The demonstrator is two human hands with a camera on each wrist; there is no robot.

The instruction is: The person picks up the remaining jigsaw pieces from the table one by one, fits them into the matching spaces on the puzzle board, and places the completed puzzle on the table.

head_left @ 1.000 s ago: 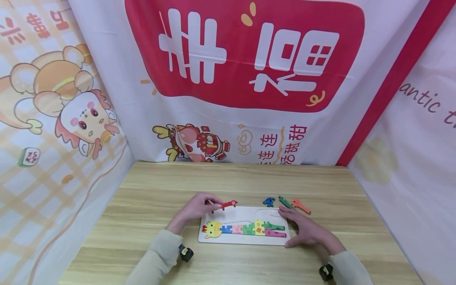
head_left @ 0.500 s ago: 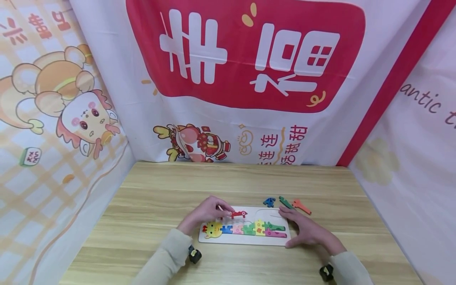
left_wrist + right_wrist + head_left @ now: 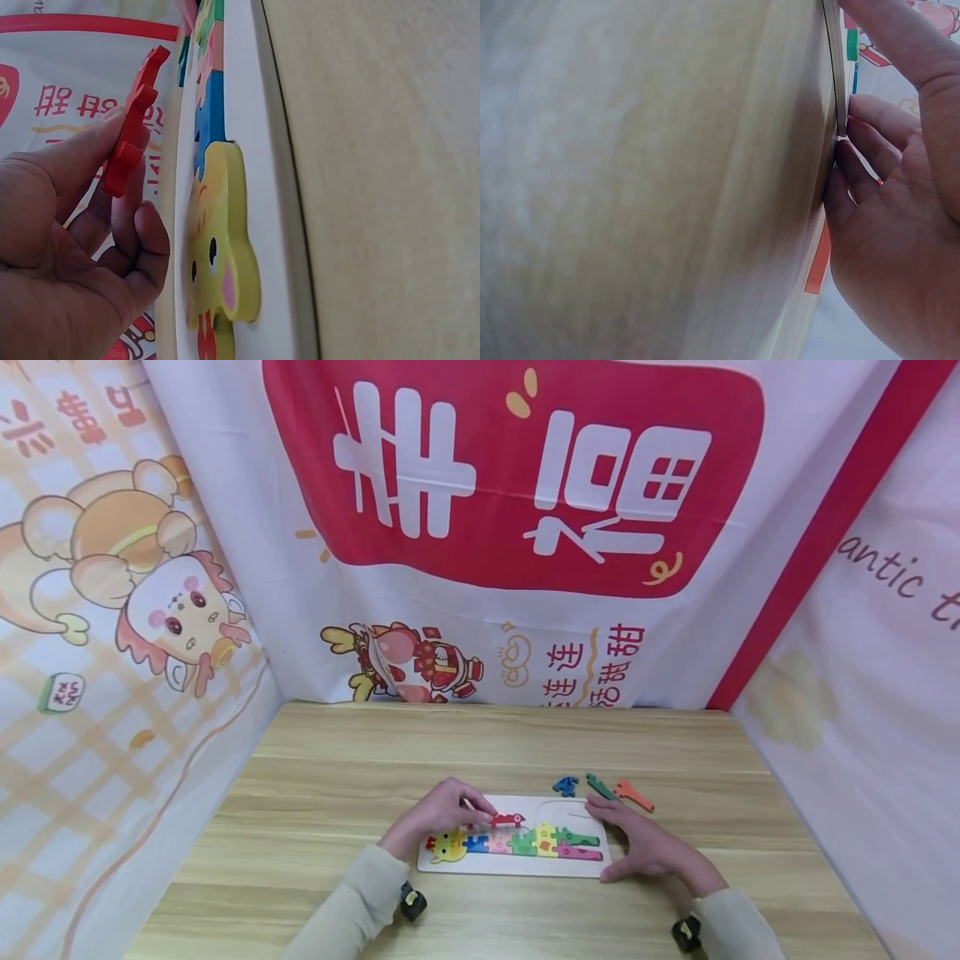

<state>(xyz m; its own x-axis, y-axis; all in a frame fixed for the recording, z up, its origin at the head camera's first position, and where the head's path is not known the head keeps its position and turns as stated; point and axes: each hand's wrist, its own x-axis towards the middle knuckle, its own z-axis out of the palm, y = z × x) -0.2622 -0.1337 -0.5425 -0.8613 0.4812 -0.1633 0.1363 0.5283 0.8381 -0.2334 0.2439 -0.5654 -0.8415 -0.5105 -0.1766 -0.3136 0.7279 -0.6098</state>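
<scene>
My left hand (image 3: 442,814) pinches a red puzzle piece (image 3: 507,820) between thumb and fingers, over the upper middle of the white puzzle board (image 3: 495,867). In the left wrist view the red piece (image 3: 135,120) is tilted and apart from the board, its notched edge showing. On the board lies a giraffe: a yellow head (image 3: 448,845), then blue, pink, green and yellow neck and body pieces, with green and magenta legs. My right hand (image 3: 648,846) holds the board's right end, thumb at the near corner, fingers at the far one.
Behind the board's right end lie loose pieces on the wooden table (image 3: 360,752): blue (image 3: 566,786), green (image 3: 600,786) and orange (image 3: 634,795). Printed cloth hangs (image 3: 517,643) at the back and both sides.
My left hand has carried the red piece from the board's far left edge rightward and nearer, over the board above the giraffe. The right hand has stayed in place.
</scene>
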